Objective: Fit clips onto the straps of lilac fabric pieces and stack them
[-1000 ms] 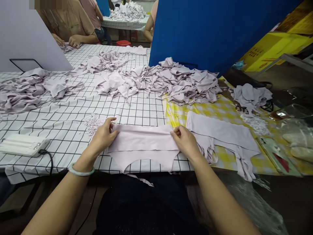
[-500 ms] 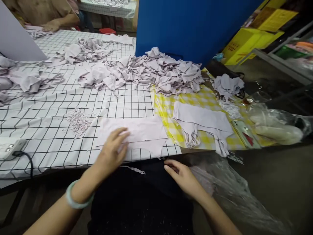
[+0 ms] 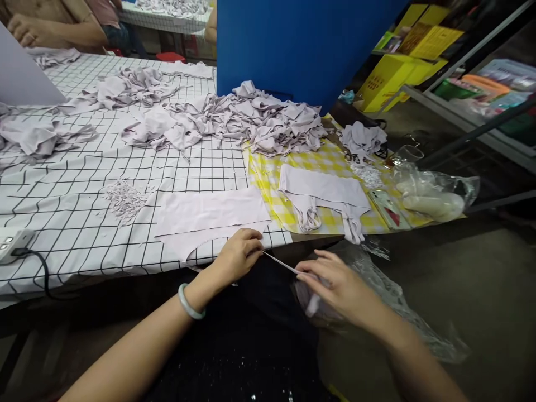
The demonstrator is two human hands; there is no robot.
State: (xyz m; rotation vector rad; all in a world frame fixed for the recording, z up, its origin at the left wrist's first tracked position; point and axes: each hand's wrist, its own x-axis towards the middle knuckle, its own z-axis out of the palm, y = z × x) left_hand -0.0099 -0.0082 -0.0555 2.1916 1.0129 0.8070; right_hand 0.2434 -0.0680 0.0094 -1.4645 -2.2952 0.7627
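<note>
The left hand (image 3: 240, 255) pinches a narrow, pale strap (image 3: 280, 262) between thumb and curled fingers. The right hand (image 3: 335, 279) has thumb and forefinger closed on the strap farther right; its other fingers are loosely extended. The strap runs straight between both hands, at the near edge of the table. Beyond the left hand, a pale strappy top (image 3: 213, 211) lies flat on the white grid-patterned tablecloth (image 3: 87, 245); whether the strap joins it cannot be seen. Right: folded tops (image 3: 322, 186) on a yellow checked cloth (image 3: 268, 170), smartphone (image 3: 387, 206) just beside. Left: fabric snippets (image 3: 125, 201). Far side: loose garment pile (image 3: 268, 123) before a blue partition (image 3: 288, 50).
</note>
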